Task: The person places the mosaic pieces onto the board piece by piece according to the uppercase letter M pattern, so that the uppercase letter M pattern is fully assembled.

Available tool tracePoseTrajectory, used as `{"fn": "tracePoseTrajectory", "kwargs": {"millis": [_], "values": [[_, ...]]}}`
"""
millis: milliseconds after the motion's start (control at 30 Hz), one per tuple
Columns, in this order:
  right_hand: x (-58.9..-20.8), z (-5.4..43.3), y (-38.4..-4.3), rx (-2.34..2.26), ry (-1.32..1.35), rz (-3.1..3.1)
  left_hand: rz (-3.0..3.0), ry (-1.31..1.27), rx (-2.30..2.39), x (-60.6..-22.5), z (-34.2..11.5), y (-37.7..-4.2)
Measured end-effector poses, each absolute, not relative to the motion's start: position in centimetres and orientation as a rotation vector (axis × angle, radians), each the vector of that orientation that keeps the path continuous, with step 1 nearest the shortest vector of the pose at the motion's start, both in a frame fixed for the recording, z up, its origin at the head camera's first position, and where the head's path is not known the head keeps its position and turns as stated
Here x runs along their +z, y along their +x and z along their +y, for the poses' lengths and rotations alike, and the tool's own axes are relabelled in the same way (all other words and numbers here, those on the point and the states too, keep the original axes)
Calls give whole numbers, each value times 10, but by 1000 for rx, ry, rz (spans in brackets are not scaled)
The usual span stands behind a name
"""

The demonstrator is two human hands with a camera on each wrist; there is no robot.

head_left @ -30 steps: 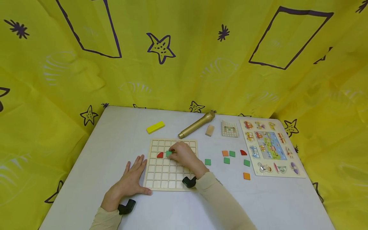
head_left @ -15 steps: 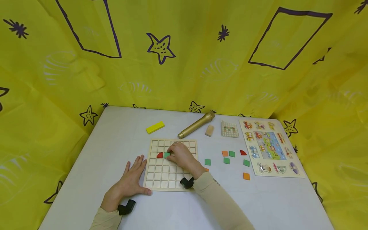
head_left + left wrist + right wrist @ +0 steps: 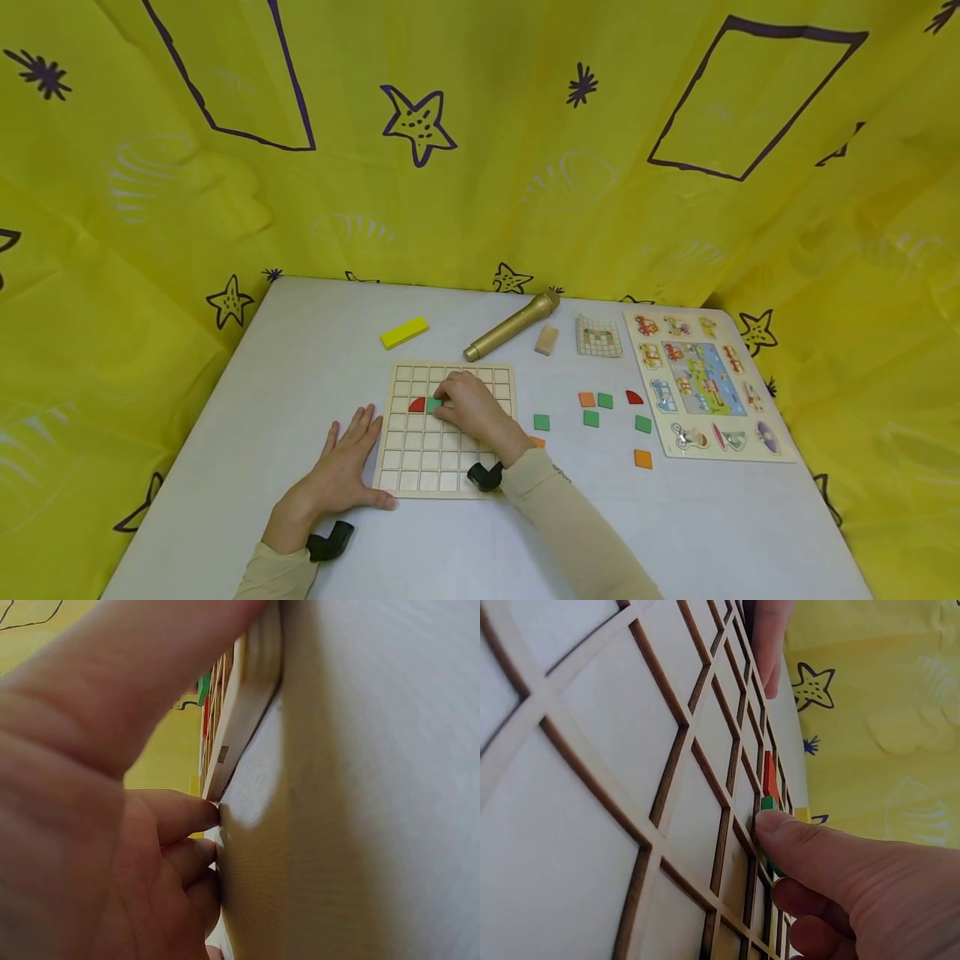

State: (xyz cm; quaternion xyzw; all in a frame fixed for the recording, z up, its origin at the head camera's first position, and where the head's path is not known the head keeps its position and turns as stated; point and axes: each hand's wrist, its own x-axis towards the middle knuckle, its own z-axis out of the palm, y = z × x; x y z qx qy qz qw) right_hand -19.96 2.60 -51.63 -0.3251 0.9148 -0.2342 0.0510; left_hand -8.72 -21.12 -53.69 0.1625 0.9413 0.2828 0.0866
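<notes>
A wooden grid board (image 3: 431, 461) lies on the table, with a red quarter-circle tile (image 3: 417, 405) in one of its cells. Just right of that tile, my right hand (image 3: 474, 407) pinches a green square tile (image 3: 433, 405) between thumb and fingers, at the neighbouring cell. The right wrist view shows the thumb on the green tile (image 3: 768, 803), close beside the red tile (image 3: 770, 777). My left hand (image 3: 339, 471) rests on the table along the board's left edge, fingers spread and straight, thumb at the near corner. In the left wrist view its fingertips sit right at the board's side (image 3: 238, 712).
Right of the board lie several green tiles (image 3: 591, 419), orange tiles (image 3: 642, 459) and a red tile (image 3: 634, 397). Behind are a yellow block (image 3: 405, 332), a gold microphone (image 3: 513, 327), a wooden block (image 3: 547, 340) and a pattern card (image 3: 599, 337). A picture puzzle (image 3: 708, 387) lies far right.
My right hand has shifted slightly left with the green tile, bringing it beside the red tile. An orange tile now shows by the right wrist. The left hand stays put.
</notes>
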Motion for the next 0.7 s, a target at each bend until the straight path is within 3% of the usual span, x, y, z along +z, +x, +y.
{"fn": "tracePoseTrajectory", "kwargs": {"millis": [700], "values": [[-517, 28, -200, -701, -1024, 2795, 2802, 472, 841, -536, -210, -87]]}}
